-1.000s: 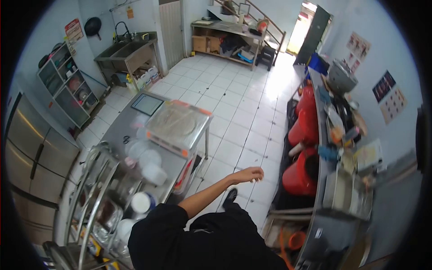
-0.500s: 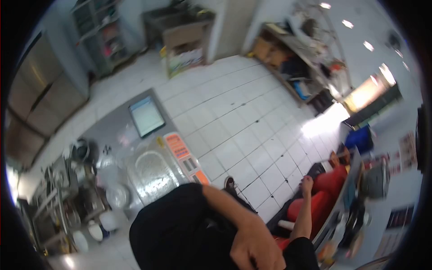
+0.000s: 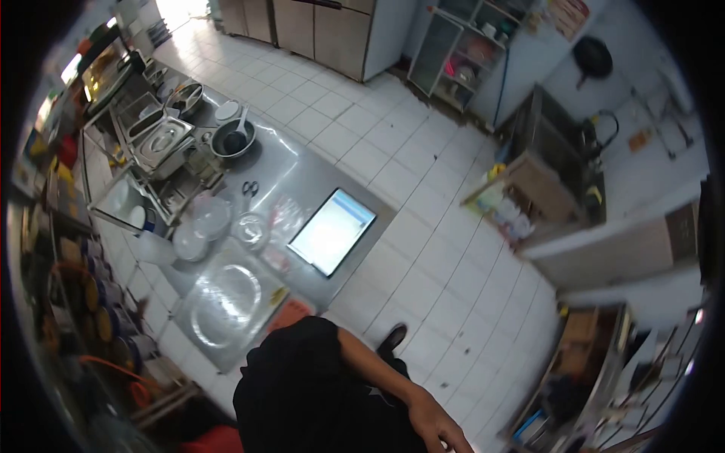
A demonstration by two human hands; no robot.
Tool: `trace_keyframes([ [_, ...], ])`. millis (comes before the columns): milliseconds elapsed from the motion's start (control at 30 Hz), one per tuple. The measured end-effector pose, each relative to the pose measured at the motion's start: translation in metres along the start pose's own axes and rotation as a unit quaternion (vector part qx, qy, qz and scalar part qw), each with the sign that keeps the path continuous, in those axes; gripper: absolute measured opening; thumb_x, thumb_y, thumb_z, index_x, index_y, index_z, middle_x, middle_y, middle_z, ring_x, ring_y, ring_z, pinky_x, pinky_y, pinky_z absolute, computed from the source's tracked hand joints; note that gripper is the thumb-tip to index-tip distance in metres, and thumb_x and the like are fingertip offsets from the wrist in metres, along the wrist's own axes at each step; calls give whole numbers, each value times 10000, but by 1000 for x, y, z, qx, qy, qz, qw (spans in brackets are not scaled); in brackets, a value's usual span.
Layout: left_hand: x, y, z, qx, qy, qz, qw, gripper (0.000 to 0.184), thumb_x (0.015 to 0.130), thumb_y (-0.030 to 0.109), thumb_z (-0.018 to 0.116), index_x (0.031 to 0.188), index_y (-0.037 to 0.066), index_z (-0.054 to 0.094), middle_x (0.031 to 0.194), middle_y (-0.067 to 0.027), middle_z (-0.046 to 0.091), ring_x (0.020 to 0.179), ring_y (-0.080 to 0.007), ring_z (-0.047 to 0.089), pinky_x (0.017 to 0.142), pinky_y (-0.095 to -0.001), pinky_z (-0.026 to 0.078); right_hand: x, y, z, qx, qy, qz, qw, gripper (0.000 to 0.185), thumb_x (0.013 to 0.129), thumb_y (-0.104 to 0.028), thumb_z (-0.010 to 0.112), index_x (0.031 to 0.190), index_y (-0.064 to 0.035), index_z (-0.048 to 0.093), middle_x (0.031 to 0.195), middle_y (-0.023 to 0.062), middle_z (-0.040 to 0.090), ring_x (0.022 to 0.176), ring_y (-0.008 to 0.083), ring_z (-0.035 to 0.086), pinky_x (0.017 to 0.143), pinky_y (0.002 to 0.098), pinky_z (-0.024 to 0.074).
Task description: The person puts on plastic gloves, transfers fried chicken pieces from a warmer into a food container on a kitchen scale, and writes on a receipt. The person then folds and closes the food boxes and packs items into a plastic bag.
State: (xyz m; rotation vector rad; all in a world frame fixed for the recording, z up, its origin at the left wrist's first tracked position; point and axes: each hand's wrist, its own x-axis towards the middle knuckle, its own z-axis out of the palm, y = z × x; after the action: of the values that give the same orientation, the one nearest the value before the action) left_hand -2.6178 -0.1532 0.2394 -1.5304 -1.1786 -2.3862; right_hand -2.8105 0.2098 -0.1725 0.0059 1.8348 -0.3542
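Hanging low, the left hand (image 3: 436, 424); fingertips cropped.

A lit tablet (image 3: 332, 231) lies on the metal table (image 3: 293, 162) near scissors (image 3: 249, 192).

You are in a kitchen, one that looks commercial: your steel table (image 3: 291, 162), left of centre, carries a bowl (image 3: 232, 145) and a lidded pan (image 3: 161, 143); broad steel doors (image 3: 331, 41) stand at top centre; at upper right you have a sink (image 3: 538, 170) and a frying pan (image 3: 593, 57) hanging on the wall (image 3: 642, 98).
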Motion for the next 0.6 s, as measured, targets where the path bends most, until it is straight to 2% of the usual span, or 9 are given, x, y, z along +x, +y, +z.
trace_keyframes([
  [67, -16, -21, -90, 62, 24, -53, 996, 331, 1065, 283, 518, 1108, -37, 587, 946, -55, 548, 855, -168, 533, 753, -354, 435, 34, -94, -65, -58, 3, -27, 998, 308, 980, -259, 513, 1179, -35, 583, 934, 110, 658, 659, 222, 655, 469, 329, 524],
  [167, -36, 48, -159, 184, 184, -146, 954, 380, 979, 396, 633, 865, 35, 600, 821, -84, 578, 802, -196, 581, 702, -351, 433, 95, -259, -164, -155, 19, -44, 987, 319, 975, -269, 521, 1179, -32, 583, 937, 113, 662, 648, 231, 659, 457, 341, 523],
  [300, -102, 135, -221, 359, 435, -118, 818, 295, 1021, 275, 586, 909, 3, 610, 785, -70, 587, 771, -148, 551, 723, -325, 456, 180, -572, -261, -286, 81, -132, 946, 334, 967, -282, 531, 1179, -28, 582, 941, 116, 667, 633, 242, 665, 439, 356, 521],
  [367, -161, 181, -242, 421, 555, -150, 702, 297, 1034, 259, 557, 921, -13, 592, 810, -82, 586, 792, -164, 541, 745, -344, 462, 182, -738, -218, -260, 58, -281, 922, 366, 957, -285, 518, 1242, -57, 541, 982, 124, 663, 628, 267, 675, 411, 354, 503],
  [433, -235, 212, -261, 482, 650, -191, 556, 293, 1041, 260, 521, 942, -7, 589, 847, -133, 611, 820, -245, 585, 772, -394, 470, 211, -876, -153, -188, 30, -299, 935, 394, 968, -355, 529, 1262, -93, 513, 1026, 121, 646, 778, 273, 675, 609, 432, 525],
  [467, -279, 216, -275, 494, 699, -210, 473, 268, 1035, 243, 500, 965, 0, 588, 895, -174, 629, 867, -320, 612, 806, -433, 474, 191, -919, -103, -103, -30, -386, 916, 314, 944, -368, 549, 1128, -114, 561, 940, 89, 624, 773, 242, 640, 594, 375, 498],
  [500, -296, 251, -277, 460, 730, -292, 412, 244, 1021, 224, 496, 989, 4, 594, 943, -189, 642, 915, -358, 626, 831, -455, 481, 202, -975, -57, -81, -51, -362, 927, 431, 973, -407, 522, 1277, -102, 503, 1061, 130, 646, 897, 287, 661, 751, 441, 517],
  [567, -330, 296, -287, 501, 753, -354, 237, 229, 1010, 226, 506, 1021, 22, 610, 995, -192, 655, 945, -372, 630, 828, -470, 492, 194, -1028, 23, -161, -98, -373, 908, 416, 979, -360, 532, 1286, -81, 503, 1050, 139, 657, 861, 294, 670, 712, 426, 530],
  [600, -326, 328, -280, 510, 772, -289, 245, 237, 1015, 240, 510, 1031, 25, 608, 983, -162, 656, 924, -335, 636, 821, -451, 496, 175, -1051, 53, -306, -131, -345, 878, 440, 975, -347, 542, 1315, -69, 521, 1096, 173, 670, 888, 322, 689, 710, 436, 550],
])
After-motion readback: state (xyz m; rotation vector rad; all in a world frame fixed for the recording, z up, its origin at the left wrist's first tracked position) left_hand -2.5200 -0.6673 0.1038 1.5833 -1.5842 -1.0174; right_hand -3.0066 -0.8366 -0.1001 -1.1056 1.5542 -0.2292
